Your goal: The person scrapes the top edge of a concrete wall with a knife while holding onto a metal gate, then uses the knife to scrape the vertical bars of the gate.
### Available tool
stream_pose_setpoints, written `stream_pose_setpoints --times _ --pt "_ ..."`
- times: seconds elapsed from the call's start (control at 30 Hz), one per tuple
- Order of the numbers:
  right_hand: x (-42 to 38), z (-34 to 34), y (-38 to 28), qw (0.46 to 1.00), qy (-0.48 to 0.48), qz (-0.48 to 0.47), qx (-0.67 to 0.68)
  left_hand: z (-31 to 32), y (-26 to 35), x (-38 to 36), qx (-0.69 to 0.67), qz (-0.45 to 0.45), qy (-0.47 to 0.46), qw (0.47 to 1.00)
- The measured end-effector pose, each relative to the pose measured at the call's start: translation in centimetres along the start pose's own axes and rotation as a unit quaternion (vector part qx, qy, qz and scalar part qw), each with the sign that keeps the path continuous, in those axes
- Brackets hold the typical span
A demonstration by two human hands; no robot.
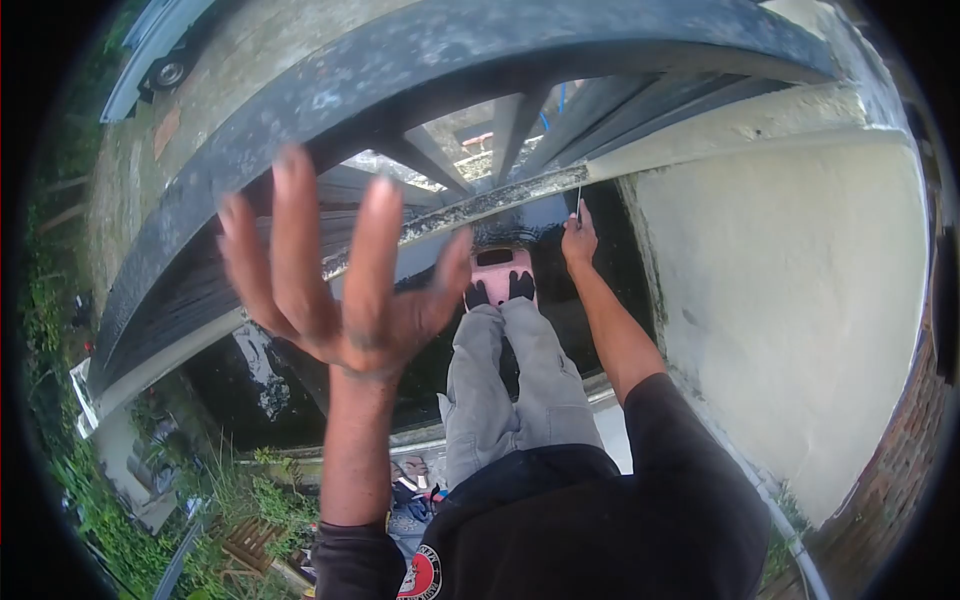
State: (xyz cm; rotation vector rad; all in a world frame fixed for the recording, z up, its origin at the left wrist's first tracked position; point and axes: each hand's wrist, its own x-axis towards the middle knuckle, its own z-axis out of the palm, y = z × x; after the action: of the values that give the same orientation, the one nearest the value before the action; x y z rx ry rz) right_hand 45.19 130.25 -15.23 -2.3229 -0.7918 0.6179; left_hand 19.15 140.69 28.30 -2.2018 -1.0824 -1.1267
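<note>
My left hand is raised close to the camera, fingers spread and nothing in it; its fingertips are a little blurred. It overlaps the grey railing and its balusters in this view. Farther off, my right hand is closed around a thin, light-coloured tool, too small to name more exactly. The tool points up to the end of the weathered ledge under the balusters. My feet, in black footwear, stand on a pink stool with a slot in its top.
Dark water or a wet floor surrounds the stool. A pale plastered wall rises at the right. Green plants grow at the lower left, near a wooden crate. Beyond the railing, a vehicle stands on paved ground.
</note>
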Motion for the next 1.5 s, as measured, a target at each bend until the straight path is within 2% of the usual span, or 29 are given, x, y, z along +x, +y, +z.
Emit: stream_pose_setpoints --times 0.03,0.1,0.13,0.2,0.3,0.37,0.43,0.47,0.53,0.6,0.63,0.7,0.73,0.8,0.83,0.87,0.93,0.97,1.0,1.1,1.13,1.23,1.27,1.33,1.37,1.43,1.5 --pt "-0.1 0.4 -1.1 1.000 -0.003 -0.005 0.003 -0.2 0.4 -2.3 -0.018 -0.036 -0.028 0.999" --pt "-2.2 0.6 -3.5 0.996 -0.024 0.044 0.076 -0.5 2.2 -7.3 -0.043 -0.134 -0.093 0.986" --pt "-3.2 1.6 -3.1 0.997 -0.043 -0.010 0.058 -0.4 3.2 -9.8 -0.068 -0.187 -0.153 0.968" --pt "-5.7 1.8 -4.8 0.994 -0.104 -0.012 0.019 -0.7 4.8 -15.2 -0.114 -0.282 -0.273 0.913" --pt "-7.1 0.7 -5.6 0.988 -0.150 -0.035 -0.010 -2.5 6.9 -23.0 -0.152 -0.375 -0.453 0.794" --pt "-6.7 0.4 -6.0 0.985 -0.165 -0.042 -0.013 -4.2 7.9 -28.9 -0.198 -0.444 -0.521 0.702" --pt "-5.6 0.9 -5.6 0.993 -0.087 0.048 0.061 -5.3 8.1 -32.0 -0.241 -0.486 -0.586 0.601" --pt "-5.0 1.4 -5.2 0.994 -0.083 0.035 0.066 -5.5 8.6 -33.1 -0.243 -0.491 -0.583 0.600" --pt "-6.0 2.4 -6.4 0.994 -0.076 0.032 0.074 -5.8 8.9 -34.4 -0.259 -0.550 -0.573 0.549" --pt "-8.3 3.3 -8.4 0.993 -0.093 0.038 0.067 -6.0 9.2 -35.4 -0.255 -0.576 -0.547 0.552" --pt "-8.7 6.5 -4.7 0.996 -0.053 -0.053 0.037 -6.0 9.4 -36.0 -0.251 -0.597 -0.524 0.553" --pt "-11.4 7.0 -4.2 0.972 -0.093 -0.208 -0.062 -6.2 9.6 -37.7 -0.249 -0.611 -0.510 0.552" --pt "-12.0 6.4 -5.2 0.972 -0.093 -0.207 -0.063 -6.5 9.6 -38.8 -0.244 -0.626 -0.499 0.547" --pt "-13.2 5.0 -6.8 0.961 -0.259 -0.079 -0.058 -7.6 9.2 -41.2 -0.240 -0.636 -0.494 0.542" --pt "-13.0 5.5 -5.3 0.960 -0.261 -0.078 -0.060 -8.2 9.0 -42.4 -0.236 -0.644 -0.486 0.541" --pt "-12.4 5.9 -4.0 0.980 -0.163 -0.115 -0.018 -8.8 8.8 -43.4 -0.237 -0.645 -0.485 0.541" --pt "-10.8 4.2 -4.5 0.995 -0.066 -0.073 0.034 -10.0 8.6 -45.0 -0.248 -0.705 -0.425 0.510" --pt "-10.1 2.7 -6.0 0.997 -0.070 0.006 0.045 -10.4 8.5 -45.2 -0.248 -0.705 -0.425 0.510" --pt "-9.0 2.5 -5.8 0.996 -0.070 0.007 0.045 -10.7 8.3 -45.4 -0.234 -0.718 -0.422 0.501" --pt "-7.6 3.0 -5.4 0.998 -0.058 -0.001 -0.005 -10.5 8.5 -47.9 -0.229 -0.736 -0.402 0.494" --pt "-8.5 3.9 -5.4 0.996 -0.075 -0.025 0.029 -10.3 8.8 -48.2 -0.239 -0.741 -0.385 0.496" --pt "-11.6 6.5 -5.3 0.984 -0.151 -0.093 -0.033 -8.9 9.5 -46.7 -0.252 -0.734 -0.394 0.493" --pt "-11.7 6.5 -5.3 0.984 -0.149 -0.095 -0.034 -8.2 9.6 -45.6 -0.245 -0.728 -0.418 0.484" --pt "-11.8 5.5 -6.3 0.978 -0.195 -0.074 -0.027 -6.7 10.3 -44.6 -0.269 -0.724 -0.409 0.485" --pt "-11.6 4.8 -6.7 0.978 -0.193 -0.073 -0.028 -6.2 10.5 -44.2 -0.289 -0.720 -0.402 0.486" --pt "-9.8 3.5 -5.4 0.987 -0.126 -0.048 0.090 -5.2 10.6 -42.6 -0.297 -0.721 -0.397 0.484" --pt "-7.6 2.1 -5.1 0.997 -0.054 0.017 0.049 -4.8 10.7 -42.0 -0.304 -0.720 -0.394 0.483"
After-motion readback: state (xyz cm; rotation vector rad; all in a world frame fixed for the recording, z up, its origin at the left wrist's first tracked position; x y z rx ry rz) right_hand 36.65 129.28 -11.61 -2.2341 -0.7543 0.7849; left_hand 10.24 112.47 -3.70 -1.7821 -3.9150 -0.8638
